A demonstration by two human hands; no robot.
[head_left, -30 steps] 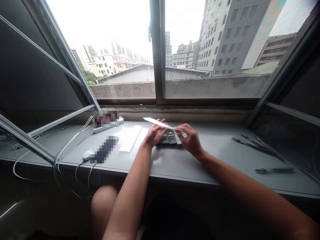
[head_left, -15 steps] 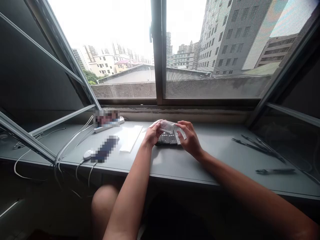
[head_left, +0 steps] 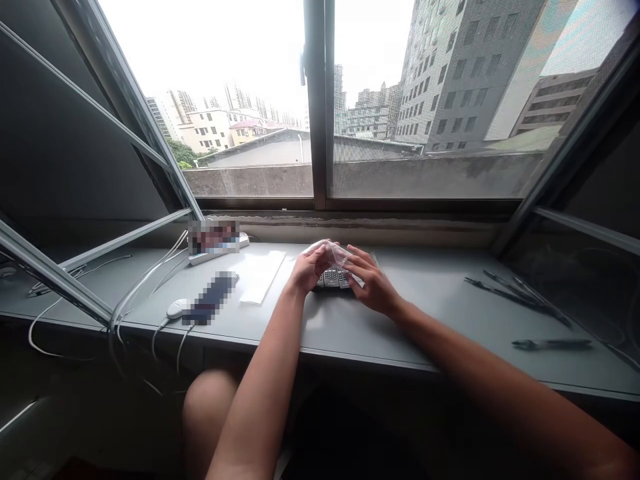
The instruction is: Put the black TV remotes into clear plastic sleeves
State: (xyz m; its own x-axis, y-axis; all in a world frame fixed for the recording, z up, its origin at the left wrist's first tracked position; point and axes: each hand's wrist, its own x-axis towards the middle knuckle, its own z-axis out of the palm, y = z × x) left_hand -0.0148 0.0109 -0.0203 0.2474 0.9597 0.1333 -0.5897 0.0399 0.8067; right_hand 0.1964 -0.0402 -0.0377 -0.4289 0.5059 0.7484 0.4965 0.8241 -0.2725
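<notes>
A crumpled, see-through plastic bag (head_left: 336, 255) is held up between my hands, just over the desk. My left hand (head_left: 305, 270) pinches its left end between thumb and fingers. From the other side, my right hand (head_left: 373, 283) grips it with the fingers laid across the film and the thumb lower down. Below the bag, several black remote-like keypads (head_left: 331, 279) with small buttons lie side by side on the grey desk, partly covered by my hands.
Left of my hands lies a white sheet (head_left: 263, 277). Beyond it are a blurred-out dark object (head_left: 213, 297), a round white charger (head_left: 176, 308), white cables and a power strip (head_left: 240, 241). Several pens (head_left: 520, 293) lie at right, one pen (head_left: 553, 345) nearer the edge.
My right hand has moved left over the bag, closer to my left hand. The loose right end of the film has folded in between them. My left hand stays put.
</notes>
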